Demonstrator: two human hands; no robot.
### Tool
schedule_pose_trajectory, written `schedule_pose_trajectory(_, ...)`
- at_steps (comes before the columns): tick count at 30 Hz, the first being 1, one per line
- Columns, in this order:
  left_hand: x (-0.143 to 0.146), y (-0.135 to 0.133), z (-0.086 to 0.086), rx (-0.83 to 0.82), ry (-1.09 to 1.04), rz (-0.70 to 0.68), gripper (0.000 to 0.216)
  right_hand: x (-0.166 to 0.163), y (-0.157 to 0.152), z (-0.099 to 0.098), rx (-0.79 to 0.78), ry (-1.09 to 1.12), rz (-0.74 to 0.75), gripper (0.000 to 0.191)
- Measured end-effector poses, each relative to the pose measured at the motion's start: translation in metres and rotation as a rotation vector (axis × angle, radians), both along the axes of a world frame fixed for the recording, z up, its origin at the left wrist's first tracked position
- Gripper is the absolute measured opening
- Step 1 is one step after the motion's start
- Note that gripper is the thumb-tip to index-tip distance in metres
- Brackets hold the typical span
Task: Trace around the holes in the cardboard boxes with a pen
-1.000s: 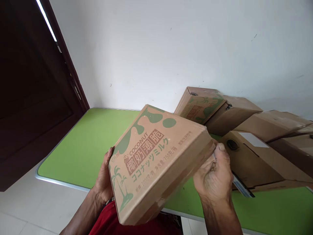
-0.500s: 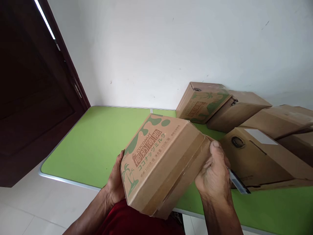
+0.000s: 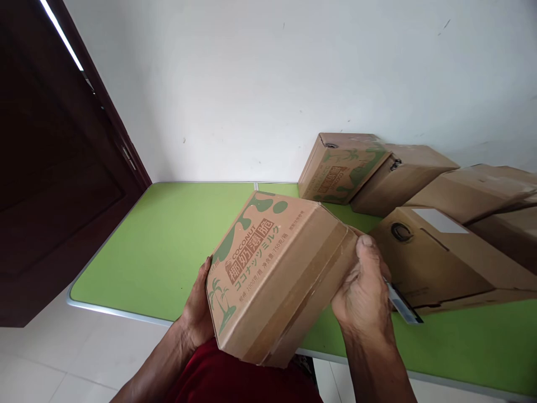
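A brown cardboard box [image 3: 277,280] with green shapes, palm trees and the word COCONUT on it is held tilted between both hands, over the front edge of the table. My left hand [image 3: 199,308] grips its left end, with most of the fingers hidden behind it. At the opposite end, my right hand [image 3: 364,288] is closed on the box, thumb on top. A flat strip like a cutter blade [image 3: 403,302] juts out from behind that hand; its grip end is hidden. Brown tape runs along the side that faces me.
The green table [image 3: 138,252] has a metal rim. On its right stand several cardboard boxes, among them a printed one [image 3: 344,170] against the white wall and a nearer one [image 3: 436,263] with a round hole and white label. A dark door [image 3: 54,157] is at left.
Both hands keep their grip, and the box stays at almost the same tilt. The view has shifted slightly, so the boxes at right appear a little higher and further left.
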State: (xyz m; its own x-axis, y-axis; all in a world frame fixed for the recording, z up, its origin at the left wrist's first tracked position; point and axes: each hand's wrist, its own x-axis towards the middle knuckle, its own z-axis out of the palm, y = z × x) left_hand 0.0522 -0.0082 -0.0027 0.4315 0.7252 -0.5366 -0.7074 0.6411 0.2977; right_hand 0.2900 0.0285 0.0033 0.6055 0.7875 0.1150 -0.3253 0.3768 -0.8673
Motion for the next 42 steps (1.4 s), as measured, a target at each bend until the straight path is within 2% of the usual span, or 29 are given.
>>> schedule_pose_trajectory(8, 0.0, -0.001, -0.007, 0.037, 0.007, 0.004, 0.074, 0.003, 0.003, -0.009, -0.008, 0.028, -0.031, 0.047)
schedule_pose_trajectory(16, -0.013, 0.001, -0.027, 0.172, -0.083, -0.154, 0.079, 0.008, 0.002, -0.024, -0.041, 0.084, -0.056, 0.051)
schedule_pose_trajectory(19, -0.017, -0.001, -0.036, 0.167, -0.009, -0.181, 0.081, 0.013, 0.0, -0.037, -0.074, 0.083, -0.076, 0.051)
schedule_pose_trajectory(23, -0.016, -0.004, -0.045, 0.189, 0.135, -0.137, 0.062, 0.015, -0.006, -0.044, -0.084, 0.044, -0.062, 0.048)
schedule_pose_trajectory(25, -0.016, -0.004, -0.047, 0.229, 0.194, -0.115, 0.056, 0.014, -0.006, -0.04, -0.073, 0.012, -0.016, 0.044)
schedule_pose_trajectory(28, -0.022, 0.001, -0.047, 0.308, 0.267, -0.067, 0.06, 0.011, 0.0, -0.028, -0.054, -0.064, 0.026, 0.042)
schedule_pose_trajectory(33, -0.035, 0.015, -0.041, 0.38, 0.337, -0.014, 0.066, 0.003, 0.013, -0.008, -0.032, -0.219, -0.026, 0.027)
schedule_pose_trajectory(37, -0.038, 0.02, -0.035, 0.45, 0.356, 0.048, 0.071, -0.008, 0.016, 0.004, 0.013, -0.16, -0.05, 0.04)
schedule_pose_trajectory(42, -0.041, 0.02, -0.031, 0.567, 0.421, 0.211, 0.066, -0.011, 0.024, 0.014, 0.062, 0.057, -0.004, 0.06)
